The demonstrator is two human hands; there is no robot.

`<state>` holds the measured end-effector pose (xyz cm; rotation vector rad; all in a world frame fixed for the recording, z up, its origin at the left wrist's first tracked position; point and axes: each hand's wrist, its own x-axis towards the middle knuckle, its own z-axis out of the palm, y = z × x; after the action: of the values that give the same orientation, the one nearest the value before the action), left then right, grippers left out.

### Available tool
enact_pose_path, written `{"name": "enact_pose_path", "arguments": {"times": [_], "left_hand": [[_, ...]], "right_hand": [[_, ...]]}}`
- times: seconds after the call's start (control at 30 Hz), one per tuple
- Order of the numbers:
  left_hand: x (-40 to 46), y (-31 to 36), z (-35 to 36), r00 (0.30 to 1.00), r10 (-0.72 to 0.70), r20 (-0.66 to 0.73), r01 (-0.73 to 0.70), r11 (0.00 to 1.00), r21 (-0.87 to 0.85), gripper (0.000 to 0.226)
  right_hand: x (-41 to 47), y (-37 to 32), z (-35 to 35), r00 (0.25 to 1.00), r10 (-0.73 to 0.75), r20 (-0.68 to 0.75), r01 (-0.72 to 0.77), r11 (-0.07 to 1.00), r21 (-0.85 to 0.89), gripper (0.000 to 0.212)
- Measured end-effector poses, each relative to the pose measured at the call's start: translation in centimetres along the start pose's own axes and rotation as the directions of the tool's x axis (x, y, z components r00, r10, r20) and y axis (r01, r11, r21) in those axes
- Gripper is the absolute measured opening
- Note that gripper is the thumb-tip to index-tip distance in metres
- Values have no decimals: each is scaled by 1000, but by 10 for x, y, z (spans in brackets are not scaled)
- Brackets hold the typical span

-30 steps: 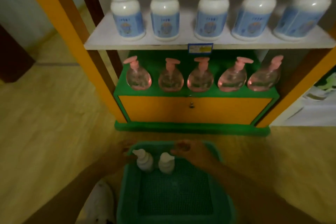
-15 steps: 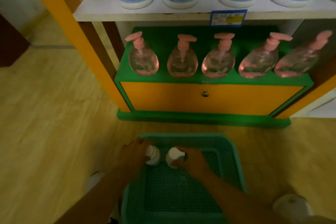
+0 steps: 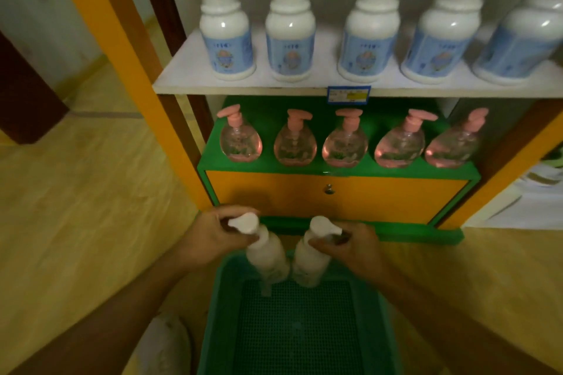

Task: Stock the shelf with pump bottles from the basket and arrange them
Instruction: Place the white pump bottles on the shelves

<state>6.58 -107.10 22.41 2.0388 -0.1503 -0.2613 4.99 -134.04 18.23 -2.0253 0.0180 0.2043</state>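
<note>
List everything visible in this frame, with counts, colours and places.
large pump bottles: five, white with blue labels, white upper shelf
round pump bottles: five, clear pink, green lower shelf
price tag: one, blue and yellow, upper shelf edge
cabinet front: one, orange with a small knob, under the green shelf
basket: one, green, on the floor
white pump bottles: two, held over the basket
shoe: one, white, left of the basket
left hand: grips the left bottle
right hand: grips the right bottle
</note>
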Motion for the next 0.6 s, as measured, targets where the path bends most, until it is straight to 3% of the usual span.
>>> {"name": "enact_pose_path", "arguments": {"times": [0.17, 0.27, 0.33, 0.4, 0.6], "left_hand": [[1, 85, -16, 980, 106, -171, -144, 964, -225, 41], [2, 116, -23, 956, 100, -275, -201, 907, -369, 44], [3, 130, -26, 945, 69, -320, -208, 881, -425, 55], [3, 141, -28, 941, 48, -334, -195, 885, -422, 62], [3, 157, -38, 951, 54, -304, -177, 902, -394, 48]], "right_hand": [[-13, -68, -65, 988, -152, -41, 153, 988, 22, 29], [-21, -105, -97, 969, -237, -76, 238, 971, 2, 25], [-24, -131, -116, 951, -284, -119, 282, 959, -33, 35], [-27, -162, -135, 919, -343, -195, 341, 939, -43, 46], [-31, -290, -184, 743, -586, -323, 583, 804, -118, 34]]}}
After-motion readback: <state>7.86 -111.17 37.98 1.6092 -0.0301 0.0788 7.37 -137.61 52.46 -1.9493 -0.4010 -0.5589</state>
